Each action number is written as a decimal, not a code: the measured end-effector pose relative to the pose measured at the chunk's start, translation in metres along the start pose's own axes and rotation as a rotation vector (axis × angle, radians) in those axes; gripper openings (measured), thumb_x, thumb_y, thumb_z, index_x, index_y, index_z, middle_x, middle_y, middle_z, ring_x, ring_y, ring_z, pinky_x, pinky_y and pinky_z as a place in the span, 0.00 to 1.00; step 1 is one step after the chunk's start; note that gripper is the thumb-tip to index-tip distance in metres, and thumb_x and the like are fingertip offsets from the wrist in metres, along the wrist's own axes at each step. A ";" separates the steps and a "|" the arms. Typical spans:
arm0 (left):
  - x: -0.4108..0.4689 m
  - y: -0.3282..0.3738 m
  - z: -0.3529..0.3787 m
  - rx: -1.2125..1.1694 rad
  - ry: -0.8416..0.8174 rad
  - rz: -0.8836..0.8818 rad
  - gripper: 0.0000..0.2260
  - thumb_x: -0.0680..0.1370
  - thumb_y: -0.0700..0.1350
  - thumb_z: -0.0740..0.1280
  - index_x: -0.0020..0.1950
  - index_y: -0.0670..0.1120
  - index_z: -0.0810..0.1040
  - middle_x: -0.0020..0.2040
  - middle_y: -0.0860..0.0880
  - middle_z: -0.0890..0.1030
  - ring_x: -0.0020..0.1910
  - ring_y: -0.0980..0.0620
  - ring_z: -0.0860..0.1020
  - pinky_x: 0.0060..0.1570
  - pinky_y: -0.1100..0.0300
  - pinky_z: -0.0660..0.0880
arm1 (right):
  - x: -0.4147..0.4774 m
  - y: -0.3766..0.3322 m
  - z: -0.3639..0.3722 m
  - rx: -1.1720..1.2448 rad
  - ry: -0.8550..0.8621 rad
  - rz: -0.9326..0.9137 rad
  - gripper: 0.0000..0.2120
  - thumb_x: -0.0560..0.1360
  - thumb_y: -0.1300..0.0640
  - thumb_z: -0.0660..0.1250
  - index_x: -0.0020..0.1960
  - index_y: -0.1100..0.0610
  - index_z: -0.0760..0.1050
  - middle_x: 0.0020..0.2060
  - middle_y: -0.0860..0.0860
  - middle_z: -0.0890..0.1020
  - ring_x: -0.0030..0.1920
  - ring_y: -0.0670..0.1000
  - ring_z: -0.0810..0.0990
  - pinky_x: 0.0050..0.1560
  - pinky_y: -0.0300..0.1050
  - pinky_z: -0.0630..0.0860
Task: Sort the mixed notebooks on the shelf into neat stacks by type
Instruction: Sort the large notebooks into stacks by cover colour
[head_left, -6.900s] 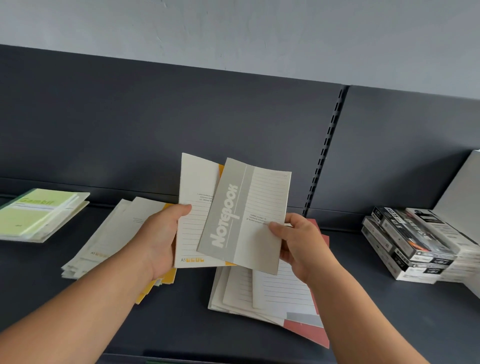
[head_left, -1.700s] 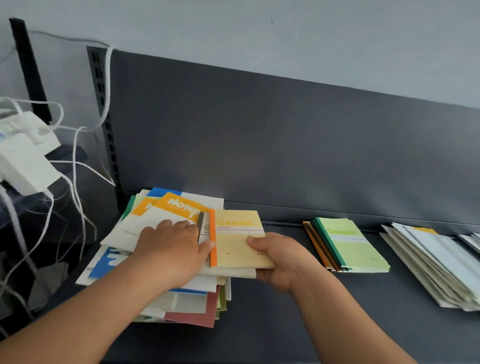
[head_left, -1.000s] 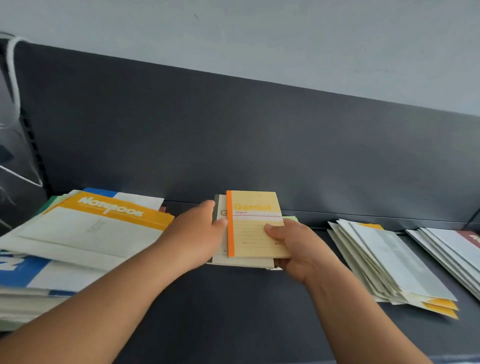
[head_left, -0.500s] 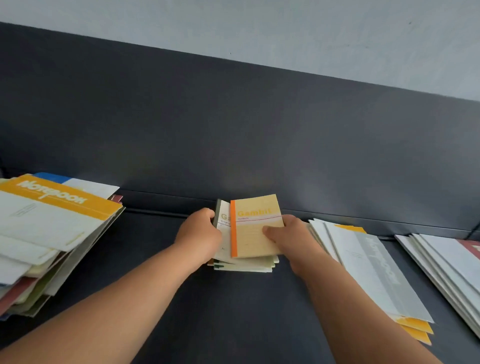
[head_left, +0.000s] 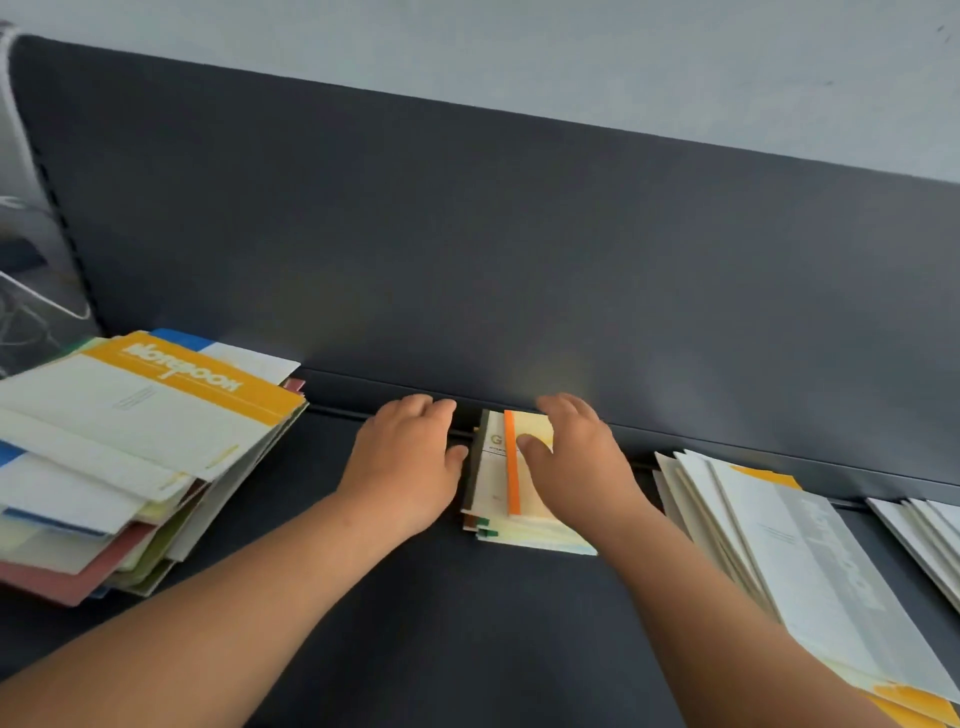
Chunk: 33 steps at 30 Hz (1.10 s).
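Four groups of notebooks along the dark grey metal shelf. At left, a tall, mixed, untidy pile, topped by a large white notebook with an orange title band, with blue, pink and green covers beneath: evidently unsorted. At centre, against the back panel, a small stack of pocket-size notebooks, its top one pale yellow with an orange spine. Left hand, fingers loosely curled, flat against the stack's left edge, gripping nothing. Right hand, open and palm down, pressing on the yellow cover, thumb beside the orange spine. Step in hand, by appearance: squaring the small stack. At right, a fanned stack of large white-and-grey notebooks, grouped by type but not yet neat; farther right, the edge of another white stack. Overall: partly done, with the left pile still to sort and the right stacks to straighten.
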<state>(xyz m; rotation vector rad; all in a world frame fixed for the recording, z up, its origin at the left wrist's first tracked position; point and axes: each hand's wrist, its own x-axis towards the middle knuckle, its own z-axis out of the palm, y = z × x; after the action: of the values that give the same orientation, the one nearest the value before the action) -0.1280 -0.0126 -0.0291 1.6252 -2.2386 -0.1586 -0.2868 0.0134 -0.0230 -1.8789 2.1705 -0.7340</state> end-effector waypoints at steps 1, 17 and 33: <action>-0.001 -0.010 -0.006 0.033 0.019 0.005 0.24 0.81 0.54 0.59 0.76 0.49 0.61 0.73 0.50 0.65 0.72 0.49 0.62 0.70 0.54 0.61 | 0.000 -0.014 0.003 -0.007 0.010 -0.055 0.23 0.80 0.52 0.61 0.73 0.56 0.65 0.73 0.53 0.67 0.72 0.55 0.65 0.69 0.49 0.65; -0.028 -0.249 -0.107 0.299 0.036 -0.290 0.24 0.80 0.58 0.56 0.73 0.48 0.65 0.70 0.46 0.69 0.69 0.45 0.66 0.67 0.50 0.63 | 0.020 -0.200 0.115 0.279 -0.271 -0.031 0.16 0.80 0.50 0.61 0.66 0.53 0.70 0.55 0.50 0.74 0.56 0.53 0.76 0.49 0.43 0.70; -0.014 -0.310 -0.115 0.083 -0.025 -0.256 0.23 0.80 0.55 0.56 0.72 0.46 0.62 0.66 0.46 0.73 0.63 0.43 0.72 0.58 0.50 0.68 | 0.038 -0.232 0.141 -0.034 -0.300 0.210 0.21 0.73 0.33 0.62 0.40 0.52 0.70 0.37 0.46 0.76 0.38 0.48 0.75 0.33 0.42 0.67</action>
<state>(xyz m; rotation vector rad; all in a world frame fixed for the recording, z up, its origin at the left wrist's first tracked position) 0.1944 -0.0879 -0.0195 1.9618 -2.0719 -0.1546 -0.0279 -0.0767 -0.0285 -1.6196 2.1509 -0.3524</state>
